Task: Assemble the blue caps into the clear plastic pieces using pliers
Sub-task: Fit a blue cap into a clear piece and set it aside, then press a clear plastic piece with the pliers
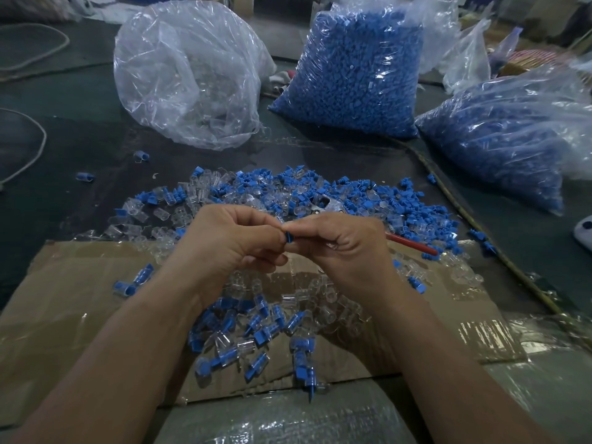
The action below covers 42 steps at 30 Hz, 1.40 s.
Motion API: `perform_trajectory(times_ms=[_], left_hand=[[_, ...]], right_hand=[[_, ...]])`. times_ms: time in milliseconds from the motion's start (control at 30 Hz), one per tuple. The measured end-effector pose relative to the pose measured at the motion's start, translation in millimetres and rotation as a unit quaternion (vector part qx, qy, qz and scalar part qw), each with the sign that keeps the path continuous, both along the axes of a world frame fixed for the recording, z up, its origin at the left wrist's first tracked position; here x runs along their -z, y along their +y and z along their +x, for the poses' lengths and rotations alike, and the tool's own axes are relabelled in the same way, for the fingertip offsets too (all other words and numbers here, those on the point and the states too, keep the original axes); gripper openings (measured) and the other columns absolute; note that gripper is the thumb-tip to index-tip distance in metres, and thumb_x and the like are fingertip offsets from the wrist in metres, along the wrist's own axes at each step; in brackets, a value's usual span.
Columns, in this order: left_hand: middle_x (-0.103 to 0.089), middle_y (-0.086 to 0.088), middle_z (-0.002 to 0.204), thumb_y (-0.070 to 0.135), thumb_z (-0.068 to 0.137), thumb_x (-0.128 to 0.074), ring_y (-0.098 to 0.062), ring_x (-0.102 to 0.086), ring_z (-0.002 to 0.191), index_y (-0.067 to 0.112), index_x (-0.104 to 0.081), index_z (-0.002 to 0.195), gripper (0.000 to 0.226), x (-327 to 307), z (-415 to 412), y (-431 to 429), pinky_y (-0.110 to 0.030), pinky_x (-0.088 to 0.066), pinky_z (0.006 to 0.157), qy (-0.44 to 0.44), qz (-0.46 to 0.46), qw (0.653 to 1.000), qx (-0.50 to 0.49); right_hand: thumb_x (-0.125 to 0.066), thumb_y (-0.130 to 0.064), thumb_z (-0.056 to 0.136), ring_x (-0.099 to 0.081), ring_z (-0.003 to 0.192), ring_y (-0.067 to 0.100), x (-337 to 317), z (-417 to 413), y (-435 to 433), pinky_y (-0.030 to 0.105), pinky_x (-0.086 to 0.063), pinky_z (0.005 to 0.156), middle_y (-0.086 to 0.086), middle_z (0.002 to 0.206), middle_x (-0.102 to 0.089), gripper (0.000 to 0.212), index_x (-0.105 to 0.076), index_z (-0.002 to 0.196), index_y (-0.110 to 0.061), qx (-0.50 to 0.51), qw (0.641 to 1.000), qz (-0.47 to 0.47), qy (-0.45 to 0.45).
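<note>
My left hand [230, 241] and my right hand [339, 243] meet above the middle of the table, fingertips together. Between them sits a blue cap [290, 243], pinched from both sides. Whether a clear piece is under the fingers I cannot tell. A red pliers handle [413, 245] sticks out to the right from under my right hand, and the metal pliers head [323, 205] lies in the pile behind the hands. A mixed pile of loose blue caps and clear plastic pieces [320, 190] spreads behind my hands. Joined blue-and-clear pieces [256, 328] lie on the cardboard below my wrists.
A cardboard sheet [64, 299] covers the near table. At the back stand a clear bag of clear pieces [189, 72] and two bags of blue caps [358, 68] [499, 139]. A rope [464, 213] runs diagonally on the right. A white object [583, 235] sits at the right edge.
</note>
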<state>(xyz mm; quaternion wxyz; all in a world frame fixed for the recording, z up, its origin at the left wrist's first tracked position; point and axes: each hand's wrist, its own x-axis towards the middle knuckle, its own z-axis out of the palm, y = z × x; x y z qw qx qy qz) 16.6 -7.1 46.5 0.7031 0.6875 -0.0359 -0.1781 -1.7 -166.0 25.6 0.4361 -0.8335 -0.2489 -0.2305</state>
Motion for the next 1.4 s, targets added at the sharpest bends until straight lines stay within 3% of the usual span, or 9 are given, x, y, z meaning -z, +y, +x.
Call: perform_trajectory(times_ms=[467,600,700,800,900,967,1033,1200,1400], left_hand=[[-0.066,-0.009,0.054,-0.007,0.071,-0.065,-0.016,-0.064,0.047,0.004,-0.064,0.064,0.013,0.5,0.2,-1.0,-0.020,-0.052,0.045,0.001,-0.008,1.000,-0.002],[-0.066,-0.007,0.054,-0.006,0.071,-0.065,-0.014,-0.063,0.047,0.002,-0.064,0.067,0.010,0.4,-0.1,-1.7,-0.018,-0.050,0.045,-0.006,-0.006,1.000,-0.002],[-0.066,-0.007,0.055,-0.004,0.071,-0.067,-0.015,-0.064,0.049,0.004,-0.064,0.066,0.010,0.5,-0.3,-1.1,-0.018,-0.050,0.046,-0.015,-0.012,1.000,-0.011],[-0.066,-0.007,0.055,-0.003,0.068,-0.067,-0.016,-0.064,0.050,0.007,-0.065,0.061,0.012,0.7,1.8,1.2,-0.020,-0.052,0.047,-0.017,-0.029,0.999,-0.032],[-0.066,-0.008,0.055,-0.003,0.069,-0.067,-0.017,-0.064,0.050,0.010,-0.066,0.056,0.019,0.7,2.9,2.5,-0.021,-0.052,0.047,-0.017,-0.041,0.998,-0.038],[-0.066,-0.008,0.055,-0.004,0.070,-0.067,-0.017,-0.064,0.050,0.010,-0.067,0.052,0.023,1.0,2.7,2.0,-0.021,-0.053,0.048,-0.019,-0.041,0.998,-0.035],[-0.066,-0.008,0.055,-0.004,0.071,-0.066,-0.016,-0.064,0.050,0.011,-0.068,0.051,0.026,1.1,2.6,1.8,-0.021,-0.052,0.048,-0.020,-0.039,0.998,-0.033],[-0.066,-0.008,0.055,-0.004,0.071,-0.066,-0.016,-0.064,0.049,0.011,-0.066,0.053,0.024,1.0,3.0,2.1,-0.021,-0.053,0.048,-0.020,-0.041,0.998,-0.038],[-0.066,-0.008,0.055,-0.004,0.072,-0.066,-0.016,-0.064,0.050,0.009,-0.065,0.057,0.020,0.4,2.7,2.1,-0.021,-0.053,0.048,-0.022,-0.041,0.998,-0.036]], right_hand=[[-0.069,-0.004,0.073,-0.063,0.083,0.006,2.1,0.8,-1.4,0.014,-0.052,0.073,0.002,0.088,-0.069,0.023,-0.069,0.096,0.000,0.009,1.000,-0.015,-0.012],[-0.070,-0.007,0.073,-0.063,0.082,0.004,-0.7,-1.4,-0.7,0.014,-0.052,0.073,-0.005,0.087,-0.066,0.025,-0.069,0.097,-0.003,0.011,1.000,-0.019,0.002],[-0.071,-0.035,0.070,-0.062,0.085,0.000,-7.5,-2.6,-5.9,0.013,-0.051,0.075,-0.014,0.087,-0.065,0.042,-0.067,0.105,-0.013,0.052,0.995,-0.022,0.080],[-0.061,-0.059,0.060,-0.055,0.087,-0.014,-15.0,3.1,-29.1,0.002,-0.043,0.072,-0.026,0.092,-0.058,0.065,-0.062,0.114,-0.024,0.190,0.967,-0.019,0.168],[-0.071,-0.050,0.067,-0.051,0.102,0.001,-16.3,8.7,-60.2,0.015,-0.037,0.083,-0.011,0.121,-0.056,0.067,-0.053,0.126,-0.024,0.286,0.917,-0.110,0.254],[-0.070,-0.054,0.066,-0.046,0.116,0.013,-15.5,8.7,-69.6,0.030,-0.036,0.093,-0.004,0.134,-0.048,0.077,-0.044,0.133,-0.024,0.293,0.877,-0.197,0.326],[-0.070,-0.059,0.062,-0.043,0.117,0.017,-14.4,7.5,-67.7,0.034,-0.035,0.095,-0.001,0.137,-0.043,0.086,-0.039,0.135,-0.024,0.260,0.852,-0.257,0.375],[-0.071,-0.055,0.065,-0.035,0.128,0.020,-16.2,6.1,-65.2,0.035,-0.029,0.103,-0.001,0.146,-0.032,0.094,-0.027,0.142,-0.025,0.216,0.840,-0.286,0.408],[-0.068,-0.030,0.079,-0.042,0.112,0.014,-19.9,6.1,-63.9,0.031,-0.034,0.093,0.001,0.139,-0.040,0.069,-0.034,0.139,-0.023,0.212,0.850,-0.283,0.390]])
